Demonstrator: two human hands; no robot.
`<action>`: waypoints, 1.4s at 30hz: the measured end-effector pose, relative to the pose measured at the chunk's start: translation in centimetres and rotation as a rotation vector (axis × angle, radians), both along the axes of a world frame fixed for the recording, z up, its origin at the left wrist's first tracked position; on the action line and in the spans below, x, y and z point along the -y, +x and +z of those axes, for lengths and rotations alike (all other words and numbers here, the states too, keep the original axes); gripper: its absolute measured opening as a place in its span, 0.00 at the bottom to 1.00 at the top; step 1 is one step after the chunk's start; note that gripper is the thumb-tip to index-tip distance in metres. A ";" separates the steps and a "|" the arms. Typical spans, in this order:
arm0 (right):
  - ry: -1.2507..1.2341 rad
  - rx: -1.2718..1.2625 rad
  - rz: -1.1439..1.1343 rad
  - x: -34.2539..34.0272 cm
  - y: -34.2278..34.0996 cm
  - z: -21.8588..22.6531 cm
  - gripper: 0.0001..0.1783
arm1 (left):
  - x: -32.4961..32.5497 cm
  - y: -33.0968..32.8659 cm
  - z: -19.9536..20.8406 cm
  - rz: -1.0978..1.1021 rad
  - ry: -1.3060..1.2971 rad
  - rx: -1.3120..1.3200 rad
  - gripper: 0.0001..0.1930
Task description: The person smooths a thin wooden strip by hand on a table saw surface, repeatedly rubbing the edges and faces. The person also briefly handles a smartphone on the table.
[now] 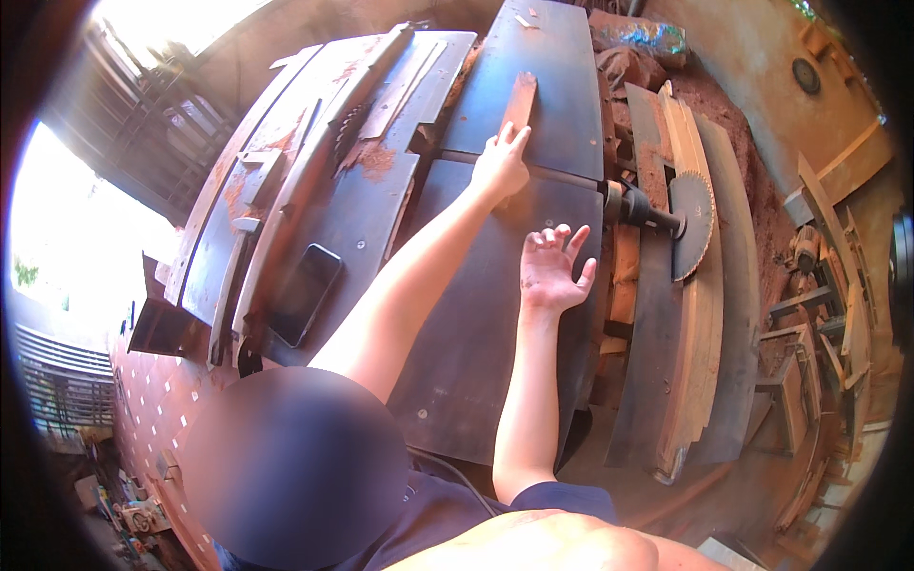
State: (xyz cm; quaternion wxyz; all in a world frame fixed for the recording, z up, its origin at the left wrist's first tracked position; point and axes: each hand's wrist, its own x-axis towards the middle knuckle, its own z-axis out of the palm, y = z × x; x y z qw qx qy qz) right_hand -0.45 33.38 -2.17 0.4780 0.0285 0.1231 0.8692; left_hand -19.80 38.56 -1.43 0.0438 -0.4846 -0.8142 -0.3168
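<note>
Left hand (500,169): fingers closed on reddish-brown flat wooden strip (521,97), pointing toward 12 o'clock over dark metal bench (476,352).
Right hand (554,282): empty, palm up, loosely open; round toothed steel blade (698,228) near its 3 o'clock.
Strip: apparently being positioned; next move likely calls for steady guiding.

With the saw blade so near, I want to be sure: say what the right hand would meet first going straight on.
The right hand's way looks free over the tabletop, passing between the wood strip and the saw blade; its height above the tabletop is unclear.
</note>
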 end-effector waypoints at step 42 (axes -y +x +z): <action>0.258 0.153 -0.105 -2.1 2.6 -1.9 0.29 | 20.2 13.7 1.6 0.018 -0.140 0.114 0.39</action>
